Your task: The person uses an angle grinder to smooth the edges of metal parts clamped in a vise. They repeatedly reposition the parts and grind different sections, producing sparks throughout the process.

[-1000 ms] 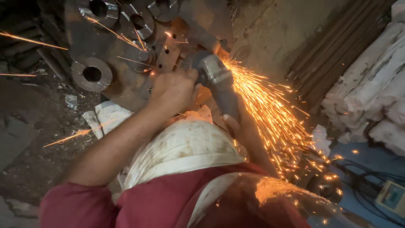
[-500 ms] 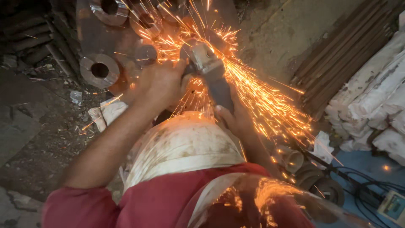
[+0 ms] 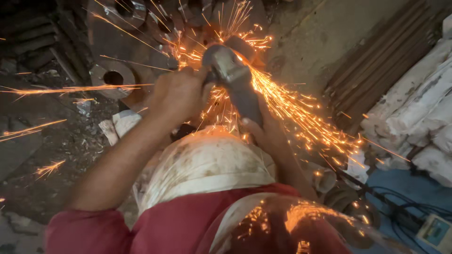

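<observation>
The left hand (image 3: 181,91) is curled tight round the side handle of the angle grinder (image 3: 233,77), which sits above the knee. The right hand (image 3: 268,134) wraps its rear body. Sparks spray over a dirty floor (image 3: 52,141) beside steel flanges (image 3: 110,77). The disc is hidden by glare.

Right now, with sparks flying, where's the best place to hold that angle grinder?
Grip the angle grinder as shown: left hand on the side near the head, right hand around the rear body. The disc end points away, with most sparks streaming right.
</observation>
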